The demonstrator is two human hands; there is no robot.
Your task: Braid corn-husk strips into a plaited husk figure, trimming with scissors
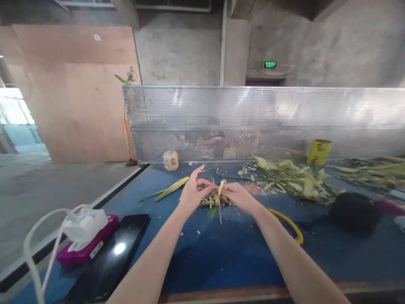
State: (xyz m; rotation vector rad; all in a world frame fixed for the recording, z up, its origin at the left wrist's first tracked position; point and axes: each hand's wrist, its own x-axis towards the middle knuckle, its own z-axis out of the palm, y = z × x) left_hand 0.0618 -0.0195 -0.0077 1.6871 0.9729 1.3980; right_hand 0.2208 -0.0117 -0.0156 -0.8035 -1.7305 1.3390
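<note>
Over the blue tabletop, my left hand [195,191] and my right hand [236,196] meet at a small woven piece of yellow-green plant strips [216,199]. My left thumb and fingers pinch its left side, with one finger raised. The right fingers are closed on a pale strip [222,187] at its top. Thin green ends hang below the piece, and the fingers partly cover it. Beside my left hand lies a long yellow-green leaf strip [172,188]. A curved yellow band [289,224] rests near my right forearm.
At the right lies a heap of husk-like leaves [294,179], with a yellow can [319,152] behind and a dark round object [355,213] in front. A twine roll [171,161] stands by the perforated metal screen [202,105]. A phone [110,257] and purple power strip [85,251] lie left.
</note>
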